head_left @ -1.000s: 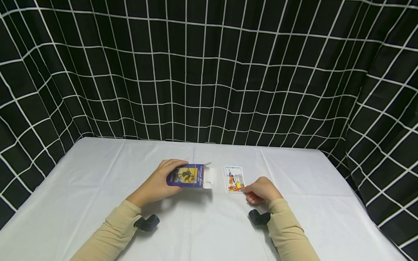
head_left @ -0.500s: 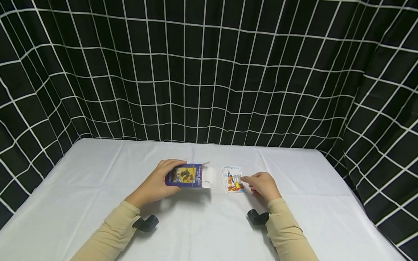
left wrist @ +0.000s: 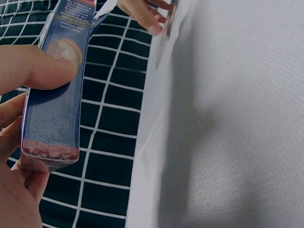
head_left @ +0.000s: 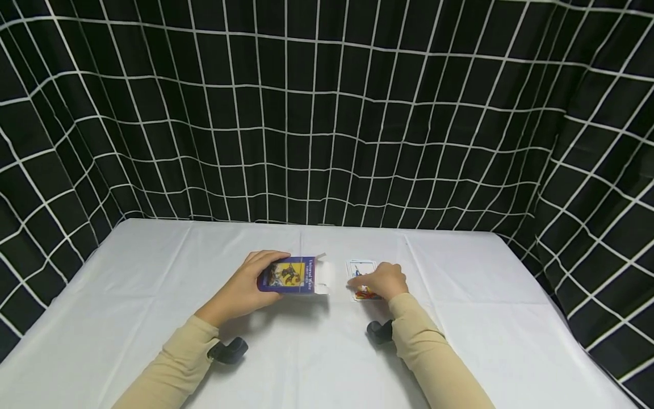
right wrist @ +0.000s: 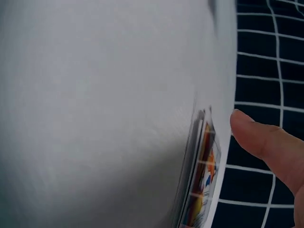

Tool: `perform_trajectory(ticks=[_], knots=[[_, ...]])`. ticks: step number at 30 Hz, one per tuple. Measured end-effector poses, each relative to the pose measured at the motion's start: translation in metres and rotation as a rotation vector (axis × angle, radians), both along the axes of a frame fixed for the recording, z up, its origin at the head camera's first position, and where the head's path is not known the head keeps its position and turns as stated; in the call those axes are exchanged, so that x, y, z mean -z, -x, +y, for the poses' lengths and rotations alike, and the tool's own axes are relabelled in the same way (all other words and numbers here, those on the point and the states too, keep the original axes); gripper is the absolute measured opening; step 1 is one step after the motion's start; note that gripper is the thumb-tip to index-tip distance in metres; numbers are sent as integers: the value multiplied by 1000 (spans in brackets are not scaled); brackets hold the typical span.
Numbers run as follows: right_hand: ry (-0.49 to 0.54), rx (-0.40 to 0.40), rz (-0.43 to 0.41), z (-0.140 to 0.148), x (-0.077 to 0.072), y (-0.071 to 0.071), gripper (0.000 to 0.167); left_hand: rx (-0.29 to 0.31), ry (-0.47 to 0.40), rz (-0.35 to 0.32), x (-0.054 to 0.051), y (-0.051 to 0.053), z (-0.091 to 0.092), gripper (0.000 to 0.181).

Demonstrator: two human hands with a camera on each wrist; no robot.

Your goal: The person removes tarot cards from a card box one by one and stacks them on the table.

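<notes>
My left hand point(head_left: 239, 292) grips a blue tarot card box point(head_left: 288, 275) with a yellow picture, raised above the table. Its open end, with white flaps point(head_left: 323, 278), faces right. The left wrist view shows the thumb point(left wrist: 35, 71) pressed on the narrow side of the box point(left wrist: 54, 118). A small pile of illustrated cards point(head_left: 364, 294) lies to the right of the box. Over this pile is my right hand point(head_left: 383, 280), which covers part of the top card. In the right wrist view a straight digit point(right wrist: 261, 140) shows apart from the cards point(right wrist: 205, 175); the other fingers are out of sight.
A white cloth covers the table point(head_left: 306, 369). Behind it and along both sides hangs a black curtain point(head_left: 317, 113) with a white grid. A black wrist mount point(head_left: 228, 350) sticks out from the left sleeve, another mount point(head_left: 380, 332) from the right.
My right hand has moved from the lower right corner of the cards up and left, and now lies over them. The left hand holds the box in nearly the same place.
</notes>
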State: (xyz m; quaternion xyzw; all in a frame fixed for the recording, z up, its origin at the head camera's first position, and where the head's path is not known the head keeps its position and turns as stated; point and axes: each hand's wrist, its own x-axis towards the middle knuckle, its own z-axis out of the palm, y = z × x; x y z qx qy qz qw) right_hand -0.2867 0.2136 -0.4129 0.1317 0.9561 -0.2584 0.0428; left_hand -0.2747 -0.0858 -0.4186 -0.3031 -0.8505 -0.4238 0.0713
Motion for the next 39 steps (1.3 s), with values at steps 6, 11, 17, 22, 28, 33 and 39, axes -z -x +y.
perform_trajectory(ticks=[6, 11, 17, 22, 28, 33, 39], knots=[[8, 14, -15, -6, 2, 1, 79, 3, -4, 7, -1, 1, 0, 74], [13, 15, -21, -6, 5, 3, 77, 11, -5, 10, -1, 0, 0, 73], [-3, 2, -57, -2, 2, 6, 86, 7, -3, -6, -2, -1, 1, 73], [15, -66, -64, 5, -5, 16, 91, -2, -3, -15, -4, -2, 1, 74], [-78, -338, -146, 16, -8, 40, 102, 1, -7, 2, -2, 0, 1, 75], [-58, -505, -178, 25, -10, 47, 109, -4, -5, 10, -2, 0, 1, 75], [83, -588, -263, 23, -10, 45, 124, -9, -8, 4, -5, -1, -2, 75]])
